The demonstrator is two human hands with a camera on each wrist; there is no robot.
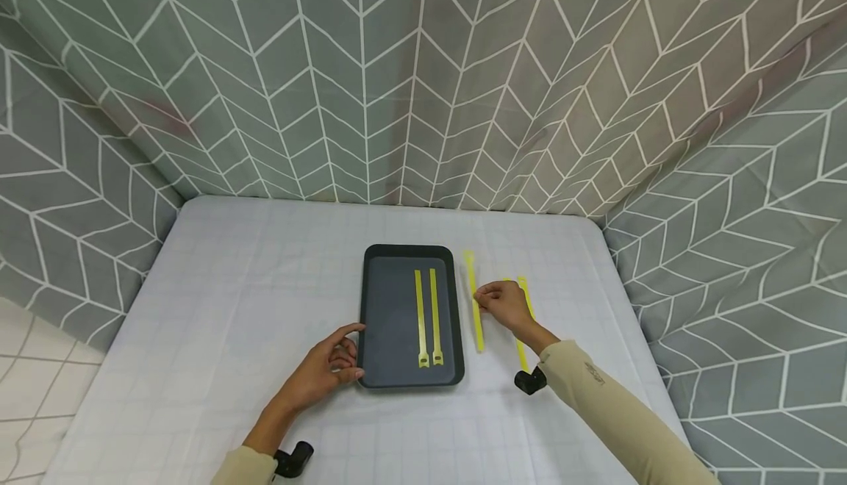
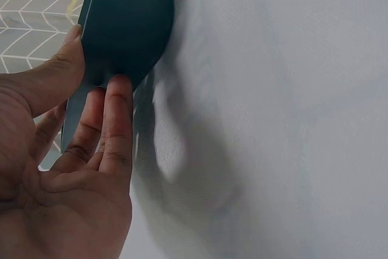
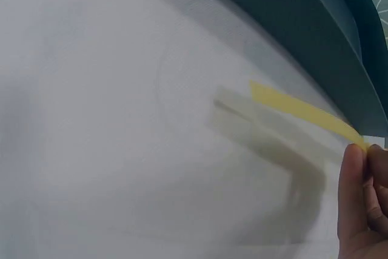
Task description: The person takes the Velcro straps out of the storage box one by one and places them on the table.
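Yellow strap (image 1: 477,328) pinched, our right hand (image 1: 506,304) is just beside the tray (image 1: 390,316); our left hand (image 1: 320,371), fingers parted, touches its left edge.

The dark grey rectangular tray (image 1: 390,316), round-cornered with a raised rim, lies flat, its left edge held by the left hand (image 1: 320,371). Two flat yellow straps (image 1: 435,316) rest side by side in its right half, nearly parallel to the long sides, slotted ends nearest the person. Just right of the tray, the right hand (image 1: 508,304) pinches another yellow strap (image 1: 477,327), slightly bowed, one end raised above its shadow. More yellow strap (image 1: 526,295) lies partly hidden by the right forearm.
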